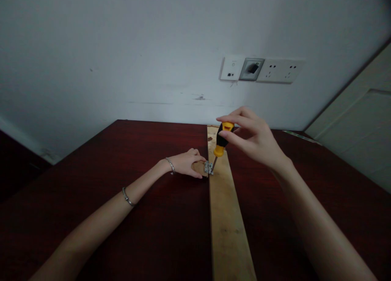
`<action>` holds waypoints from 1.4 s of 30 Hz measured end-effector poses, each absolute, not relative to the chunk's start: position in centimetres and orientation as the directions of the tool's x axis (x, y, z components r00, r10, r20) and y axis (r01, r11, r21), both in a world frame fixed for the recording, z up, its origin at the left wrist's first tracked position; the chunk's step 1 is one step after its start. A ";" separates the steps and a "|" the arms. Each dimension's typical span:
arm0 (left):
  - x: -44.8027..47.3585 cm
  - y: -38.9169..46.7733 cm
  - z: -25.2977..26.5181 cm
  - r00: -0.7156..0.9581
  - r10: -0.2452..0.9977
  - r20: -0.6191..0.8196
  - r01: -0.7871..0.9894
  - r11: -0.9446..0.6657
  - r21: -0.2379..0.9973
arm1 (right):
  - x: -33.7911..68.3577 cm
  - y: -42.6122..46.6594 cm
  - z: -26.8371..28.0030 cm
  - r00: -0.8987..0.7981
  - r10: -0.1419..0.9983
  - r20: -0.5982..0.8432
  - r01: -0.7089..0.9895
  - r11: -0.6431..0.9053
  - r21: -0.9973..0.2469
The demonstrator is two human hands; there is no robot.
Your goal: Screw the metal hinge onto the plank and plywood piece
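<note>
A long, pale wooden board [227, 216] lies on the dark red table, running away from me toward the wall. Across its left edge sits a small metal hinge [208, 167], one leaf on the board and the other on a small wooden block [198, 167]. My left hand [187, 162] grips that block, thumb on the near side and fingers on the far side. In my right hand [249, 132] is a yellow and black screwdriver [222, 136], pinched by its handle. Its shaft slants down with the tip at the hinge's right leaf; any screw there is too small to make out.
The dark red table [137, 240] ends against a white wall [137, 49]. Wall sockets [276, 71] with a black plug [253, 68] are above the back edge. A pale door [360, 114] stands at the right, near a thin strip [302, 137] on the table.
</note>
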State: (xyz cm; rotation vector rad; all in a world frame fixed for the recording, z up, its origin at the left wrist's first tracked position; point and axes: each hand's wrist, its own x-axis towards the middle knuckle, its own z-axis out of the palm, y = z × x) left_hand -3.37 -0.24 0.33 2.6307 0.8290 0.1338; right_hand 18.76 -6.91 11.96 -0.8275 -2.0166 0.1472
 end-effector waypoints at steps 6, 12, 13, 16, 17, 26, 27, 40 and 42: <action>-3.3 -0.2 0.3 0.825 0.566 -0.015 0.529 -0.761 0.376 | 19.0 -7.3 12.3 -0.444 0.578 0.685 0.434 0.807 -0.400; -3.2 -0.4 0.7 0.823 0.568 -0.015 0.536 -0.768 0.350 | 18.1 -6.7 11.6 -0.353 0.574 0.739 0.485 0.788 -0.380; -3.2 -0.4 0.7 0.823 0.568 -0.020 0.539 -0.769 0.344 | 18.1 -6.6 11.5 -0.348 0.566 0.747 0.493 0.789 -0.368; -3.2 -0.5 0.9 0.822 0.568 -0.030 0.544 -0.770 0.333 | 18.2 -6.8 11.6 -0.369 0.555 0.745 0.479 0.801 -0.359; -3.2 -0.5 0.9 0.823 0.567 -0.032 0.544 -0.770 0.333 | 18.3 -6.9 11.7 -0.388 0.560 0.732 0.461 0.806 -0.372; -3.2 -0.4 0.8 0.832 0.555 -0.018 0.527 -0.779 0.338 | 18.1 -6.5 11.6 -0.348 0.594 0.725 0.458 0.783 -0.421; -3.2 -0.4 0.8 0.831 0.555 -0.017 0.527 -0.779 0.340 | 18.0 -6.4 11.5 -0.340 0.584 0.737 0.463 0.786 -0.409; -3.2 -0.4 0.7 0.832 0.555 -0.023 0.532 -0.784 0.319 | 18.2 -6.5 11.5 -0.304 0.603 0.738 0.315 0.794 -0.519; -3.2 -0.4 0.7 0.829 0.558 -0.021 0.533 -0.780 0.327 | 18.0 -6.2 11.3 -0.247 0.625 0.740 0.303 0.775 -0.554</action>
